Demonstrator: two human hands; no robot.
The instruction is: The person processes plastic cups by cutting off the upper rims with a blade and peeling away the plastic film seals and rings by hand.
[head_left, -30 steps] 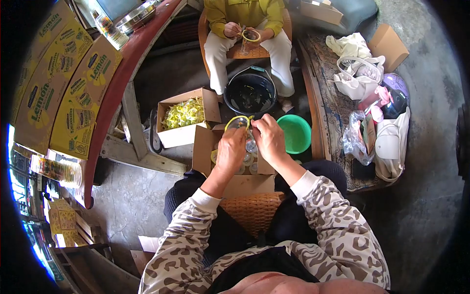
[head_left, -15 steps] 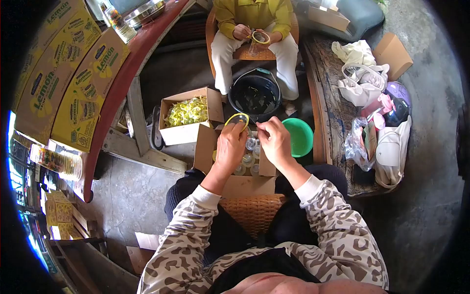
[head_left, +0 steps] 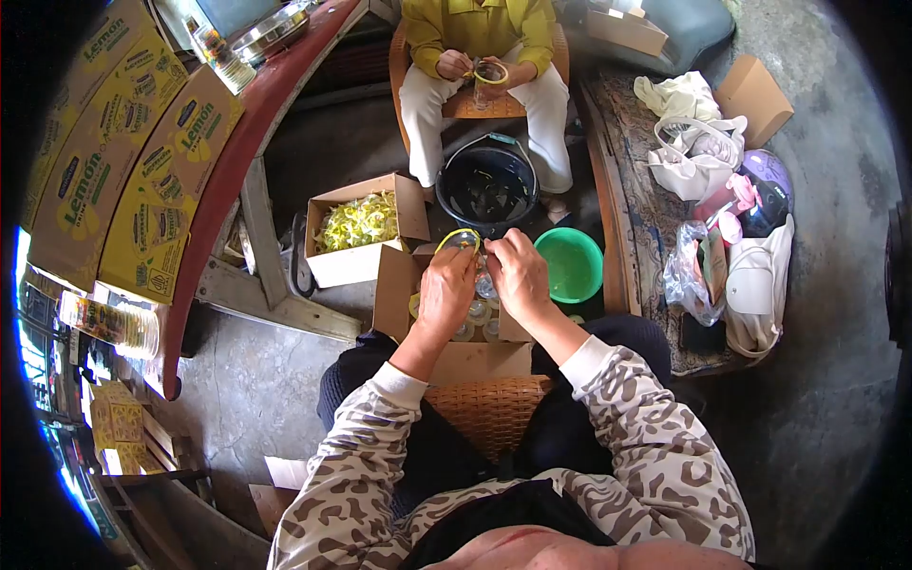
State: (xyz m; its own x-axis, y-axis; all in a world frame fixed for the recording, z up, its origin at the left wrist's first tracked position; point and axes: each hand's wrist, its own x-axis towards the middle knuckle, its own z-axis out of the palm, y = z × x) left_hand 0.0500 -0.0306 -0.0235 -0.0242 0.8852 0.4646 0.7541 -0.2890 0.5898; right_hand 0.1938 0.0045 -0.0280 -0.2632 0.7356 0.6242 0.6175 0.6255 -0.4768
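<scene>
My left hand point(head_left: 445, 290) is closed around a clear plastic cup point(head_left: 462, 237) with a yellow rim, held above an open cardboard box point(head_left: 393, 285). My right hand point(head_left: 519, 277) is beside the cup's rim, its fingers pinched together; whatever they grip is too small to make out. Several clear cups point(head_left: 481, 313) lie in the box below my hands. Just right of my right hand stands a green basin point(head_left: 595, 270).
Ahead, a black bucket point(head_left: 452, 201) stands before a seated person point(head_left: 475, 38) holding a similar yellow-rimmed cup point(head_left: 490, 74). A carton point(head_left: 344, 271) of yellow strips is left. Bags point(head_left: 698, 166) lie on the right bench. Lemon cartons point(head_left: 171, 199) stack on the red-edged table point(head_left: 211, 161).
My right hand has moved slightly left, closer to the cup's rim. My left hand keeps its hold on the cup. The whole view has shifted a little.
</scene>
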